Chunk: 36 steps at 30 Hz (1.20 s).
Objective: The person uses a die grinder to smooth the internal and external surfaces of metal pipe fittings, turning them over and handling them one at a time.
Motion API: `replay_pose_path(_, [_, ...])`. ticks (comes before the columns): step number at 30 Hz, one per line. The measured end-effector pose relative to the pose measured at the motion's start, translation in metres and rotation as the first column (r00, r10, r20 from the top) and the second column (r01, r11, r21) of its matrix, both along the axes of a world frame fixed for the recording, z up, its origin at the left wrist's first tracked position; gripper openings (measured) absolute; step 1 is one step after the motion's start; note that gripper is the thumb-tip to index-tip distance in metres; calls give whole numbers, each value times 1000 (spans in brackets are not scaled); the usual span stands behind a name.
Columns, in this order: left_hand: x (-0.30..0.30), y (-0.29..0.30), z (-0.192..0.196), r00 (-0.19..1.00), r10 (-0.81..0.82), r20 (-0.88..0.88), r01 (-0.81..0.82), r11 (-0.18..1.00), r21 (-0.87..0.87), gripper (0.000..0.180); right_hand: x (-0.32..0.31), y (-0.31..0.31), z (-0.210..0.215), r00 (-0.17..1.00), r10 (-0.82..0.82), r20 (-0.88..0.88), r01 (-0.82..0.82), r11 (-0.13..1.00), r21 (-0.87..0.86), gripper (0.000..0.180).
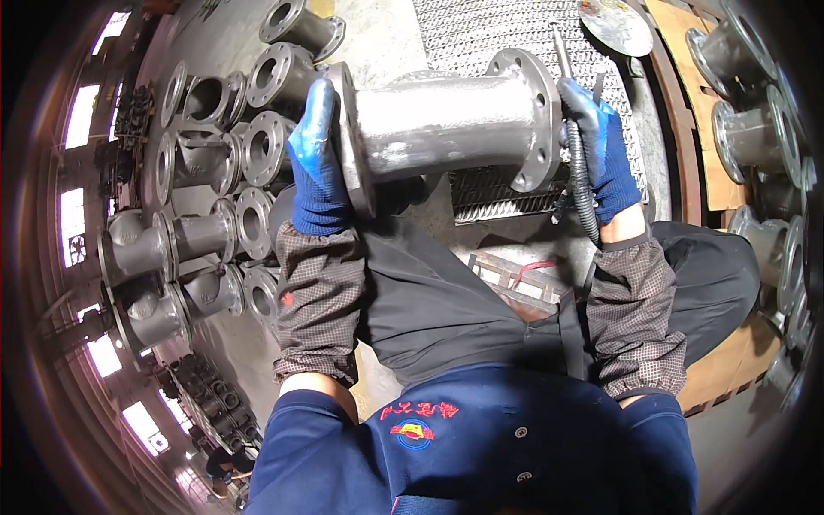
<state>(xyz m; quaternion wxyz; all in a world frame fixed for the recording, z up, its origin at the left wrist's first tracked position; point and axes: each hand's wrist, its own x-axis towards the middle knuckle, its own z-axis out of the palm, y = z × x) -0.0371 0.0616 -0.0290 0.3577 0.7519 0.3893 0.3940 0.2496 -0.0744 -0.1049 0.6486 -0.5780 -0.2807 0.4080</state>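
Observation:
Across my lap at the top middle lies a grey flanged pipe fitting (446, 120), its barrel shining under bright light. My left hand (318, 154), in a blue coated glove, is closed on the rim of its left flange. Beside the right flange, my right hand (605, 150), gloved the same way, is closed around a slender metal-shafted tool (561, 53) with a spring-wrapped hose (582, 189). The shaft points away from me. Whether the right fingers also touch the flange is hard to make out.
More grey flanged fittings (142, 257) stand in rows at left. Others (755, 137) sit on a wooden pallet (719, 167) at right. Beneath the far side is a ridged metal grating (481, 39) with a round plate (616, 26). A small metal frame (519, 279) lies between my legs.

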Motion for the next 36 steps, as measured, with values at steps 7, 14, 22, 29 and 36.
replay_pose_path(7, [7,-11,8,999,19,43,-19,1000,8,31,-15,-5,38,956,-74,-285,80,997,8,30])
replay_pose_path(14, [34,-23,30,898,-10,439,148,948,-283,40,2,0,14,951,-126,-281,122,992,-32,34])
replay_pose_path(22, [49,7,26,891,-445,-89,429,763,483,42,37,15,-14,920,-134,-367,124,991,-53,39])
replay_pose_path(29, [60,-36,40,956,-267,-123,237,947,-217,83,26,-6,-45,987,-104,-120,105,994,-3,41])
replay_pose_path(36, [67,-42,43,936,-211,-282,240,968,72,82,27,-16,-14,933,-338,-126,317,935,-159,33])
